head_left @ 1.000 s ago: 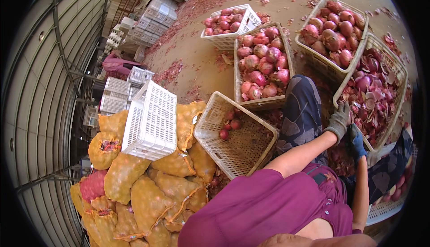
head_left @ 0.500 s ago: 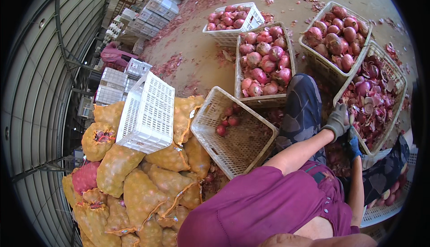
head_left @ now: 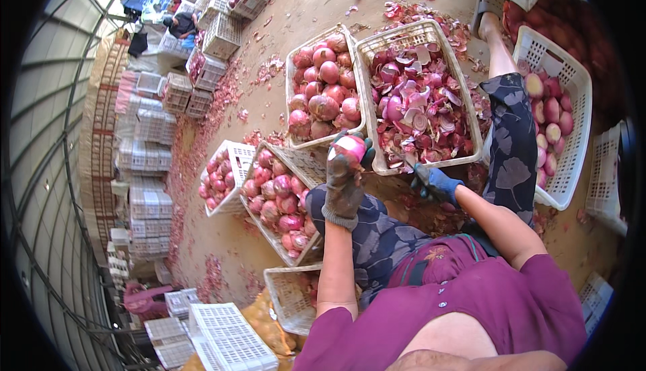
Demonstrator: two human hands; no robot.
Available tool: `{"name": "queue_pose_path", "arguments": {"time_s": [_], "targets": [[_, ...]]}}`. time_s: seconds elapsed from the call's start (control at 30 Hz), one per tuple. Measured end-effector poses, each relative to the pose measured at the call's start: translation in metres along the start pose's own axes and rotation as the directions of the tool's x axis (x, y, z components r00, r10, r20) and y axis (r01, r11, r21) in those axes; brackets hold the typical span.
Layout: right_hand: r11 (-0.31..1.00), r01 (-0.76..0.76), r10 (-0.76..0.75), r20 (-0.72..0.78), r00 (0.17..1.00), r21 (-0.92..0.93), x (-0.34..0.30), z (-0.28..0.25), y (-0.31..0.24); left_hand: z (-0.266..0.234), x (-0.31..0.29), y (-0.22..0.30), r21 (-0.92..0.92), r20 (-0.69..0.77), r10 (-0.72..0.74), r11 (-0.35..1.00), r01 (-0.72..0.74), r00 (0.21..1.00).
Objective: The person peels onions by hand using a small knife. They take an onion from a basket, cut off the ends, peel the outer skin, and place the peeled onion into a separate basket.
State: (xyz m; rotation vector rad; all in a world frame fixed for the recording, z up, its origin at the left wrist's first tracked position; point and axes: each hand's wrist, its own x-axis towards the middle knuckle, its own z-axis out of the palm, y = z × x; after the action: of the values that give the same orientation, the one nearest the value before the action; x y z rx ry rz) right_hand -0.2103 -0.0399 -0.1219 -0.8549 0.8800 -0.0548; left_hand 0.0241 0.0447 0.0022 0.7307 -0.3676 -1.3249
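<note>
A red onion [head_left: 350, 147] with a pale patch sits in my left hand [head_left: 344, 186], which wears a dirty grey glove and is closed around it. This hand is raised over the near edge of a crate of whole red onions [head_left: 293, 110]. To its right, my right hand [head_left: 437, 185], in a blue glove, is closed beside the near rim of a crate of onion skins [head_left: 397, 168]. Something thin seems to stick out from its fingers toward that rim, too small to name. The two hands are apart.
Left of my knee stand a tilted crate of onions [head_left: 282, 201] and a smaller white crate [head_left: 242, 166]. Beyond my right leg is a white crate of trimmed onions [head_left: 572, 172]. Loose skins [head_left: 212, 280] litter the floor. Stacked crates [head_left: 149, 199] stand far left.
My view has swung to the right. My hands were close together at the skins crate's edge; now they are apart, and the left one is raised with an onion showing in it.
</note>
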Motion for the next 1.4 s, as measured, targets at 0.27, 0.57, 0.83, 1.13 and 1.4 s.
{"name": "queue_pose_path", "arguments": {"time_s": [0.27,0.57,0.83,1.13,1.4], "targets": [[0.932,0.353,-0.362,0.178,0.915,0.079,-0.078,0.027,-0.07,0.008,0.015,0.0,-0.046,-0.028,0.022,0.999,-0.024,0.999],[0.874,0.461,-0.486,0.239,0.84,0.156,-0.062,0.022,-0.062,0.008,0.038,-0.008,0.255,-0.134,0.182,0.956,-0.144,0.974],[0.859,0.493,-0.511,0.175,0.842,0.139,-0.054,0.02,-0.06,0.045,0.035,-0.009,0.516,-0.133,0.27,0.84,-0.166,0.954],[0.939,0.329,-0.339,0.104,0.935,0.103,-0.064,0.024,-0.069,0.028,0.037,-0.015,0.715,-0.03,0.337,0.665,-0.216,0.941],[0.982,0.151,-0.163,0.105,0.981,0.115,-0.067,0.026,-0.079,0.024,0.032,-0.012,0.499,-0.095,0.148,0.863,-0.082,0.984]]}}
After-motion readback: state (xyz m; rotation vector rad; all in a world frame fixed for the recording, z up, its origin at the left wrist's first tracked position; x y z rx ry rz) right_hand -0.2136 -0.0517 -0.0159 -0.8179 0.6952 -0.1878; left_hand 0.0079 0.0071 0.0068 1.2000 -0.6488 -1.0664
